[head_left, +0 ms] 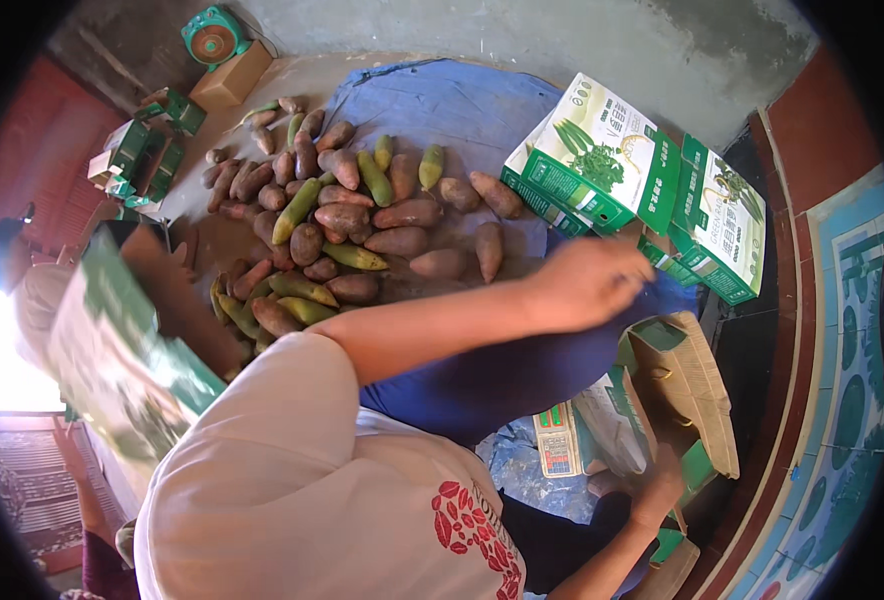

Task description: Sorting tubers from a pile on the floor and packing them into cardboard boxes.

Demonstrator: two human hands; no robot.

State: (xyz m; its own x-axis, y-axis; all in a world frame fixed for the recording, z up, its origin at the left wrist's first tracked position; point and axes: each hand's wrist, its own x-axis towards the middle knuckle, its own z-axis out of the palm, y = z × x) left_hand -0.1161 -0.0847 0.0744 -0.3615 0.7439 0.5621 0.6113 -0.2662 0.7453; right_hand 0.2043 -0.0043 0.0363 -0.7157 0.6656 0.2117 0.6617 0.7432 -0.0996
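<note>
Head view, from near to far. Down low, right hand (662, 488) pressed to the bottom edge of an open carton (687, 385), most likely to keep it from tipping with its mouth up. Fingers tucked behind the cardboard, so no telling if curled tight or loose. Just beside the carton, a small green scale (558, 440) lying flat on the blue sheet (462, 110).

A bit farther, left hand (584, 283) stretched across the body, over the blue sheet. Fingers (630, 262) bent and bunched, right at the low corner of a green box (597, 150). Touching it or only close: too hard to tell, and no telling if something small sits pinched inside. Green box tilted on its side, leaning by a second green box (727, 225), both close to the carton, likely kept handy.

Farther off, a heap of brown roots and green fruits (342, 215) spread on the sheet, probably so each one shows. Heap well apart from both hands.
</note>
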